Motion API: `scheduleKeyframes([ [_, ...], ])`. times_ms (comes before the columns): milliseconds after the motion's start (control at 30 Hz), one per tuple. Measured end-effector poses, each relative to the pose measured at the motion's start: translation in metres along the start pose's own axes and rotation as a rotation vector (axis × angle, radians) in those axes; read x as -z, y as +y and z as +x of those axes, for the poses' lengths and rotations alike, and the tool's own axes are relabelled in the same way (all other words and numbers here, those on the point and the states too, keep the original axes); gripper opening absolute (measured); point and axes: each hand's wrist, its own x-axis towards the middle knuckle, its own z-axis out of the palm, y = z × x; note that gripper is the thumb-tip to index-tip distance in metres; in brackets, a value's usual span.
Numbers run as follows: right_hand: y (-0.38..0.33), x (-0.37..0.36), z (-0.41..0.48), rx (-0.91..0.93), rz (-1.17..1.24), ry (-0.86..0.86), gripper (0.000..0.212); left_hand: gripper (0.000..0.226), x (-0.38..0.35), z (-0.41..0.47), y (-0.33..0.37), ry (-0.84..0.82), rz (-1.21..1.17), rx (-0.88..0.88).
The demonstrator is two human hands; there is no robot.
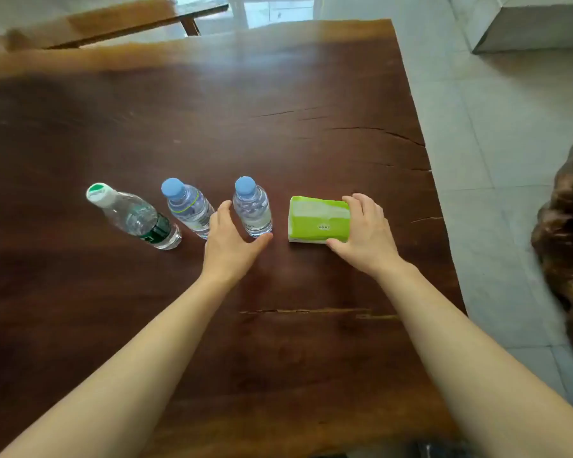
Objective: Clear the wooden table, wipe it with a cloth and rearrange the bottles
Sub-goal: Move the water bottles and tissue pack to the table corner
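Three clear water bottles stand in a row on the dark wooden table: one with a green-and-white cap and green label at the left, then two with blue caps. Right of them lies a green tissue pack. My left hand is open, fingers and thumb spread around the base of the right blue-capped bottle, not closed on it. My right hand grips the right end of the tissue pack, thumb on its near side and fingers over its far edge.
The table's right edge runs along a pale tiled floor. A dark brown mottled object sits at the far right. A second wooden surface lies beyond the far edge, and a grey block stands top right.
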Motion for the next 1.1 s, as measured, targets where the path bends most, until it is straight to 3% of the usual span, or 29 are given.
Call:
scheduleKeyframes([
  [133, 0.014, -0.013, 0.027, 0.070, -0.088, -0.157, 0.111, 0.095, -0.008, 0.018, 0.007, 0.086, -0.064, 0.002],
  [267, 0.023, -0.028, 0.046, 0.123, -0.102, -0.206, 0.116, 0.068, -0.018, 0.029, 0.012, 0.164, -0.069, -0.008],
  [367, 0.029, -0.039, 0.051, 0.134, -0.108, -0.241, 0.114, 0.060, -0.023, 0.034, 0.012, 0.189, -0.062, 0.021],
  [700, 0.039, -0.048, 0.046, 0.108, -0.017, -0.059, 0.073, 0.057, -0.024, 0.034, 0.013, 0.189, -0.052, 0.009],
  [1100, 0.077, -0.021, -0.081, -0.212, 0.090, 0.188, 0.072, 0.051, -0.051, -0.008, 0.055, 0.017, -0.039, -0.209],
])
